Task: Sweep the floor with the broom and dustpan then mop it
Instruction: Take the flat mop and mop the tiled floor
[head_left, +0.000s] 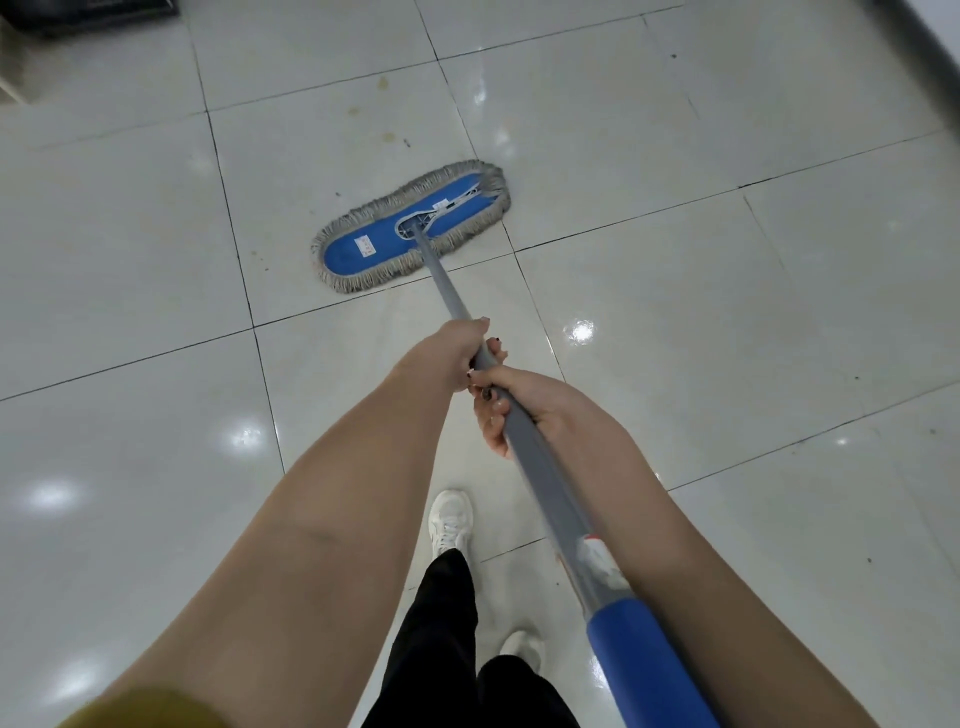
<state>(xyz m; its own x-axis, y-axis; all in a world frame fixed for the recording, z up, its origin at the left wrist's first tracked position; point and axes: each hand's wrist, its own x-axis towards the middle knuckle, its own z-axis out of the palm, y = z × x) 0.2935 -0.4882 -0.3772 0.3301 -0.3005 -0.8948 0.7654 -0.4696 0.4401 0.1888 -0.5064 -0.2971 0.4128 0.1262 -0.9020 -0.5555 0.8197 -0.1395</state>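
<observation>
The floor (727, 312) is glossy pale tile with dark grout lines. On it lies the mop (410, 226), its blue, grey-fringed head flat across a tile joint ahead of the person. Its grey pole (535, 467) slants back toward the camera and ends in a blue grip. Both hands are wrapped around the pole, the left hand (452, 353) just ahead of the right hand (519, 405) and touching it. A white shoe (451, 519) stands below them. Faint brown stains (384, 83) mark the tile beyond the mop.
</observation>
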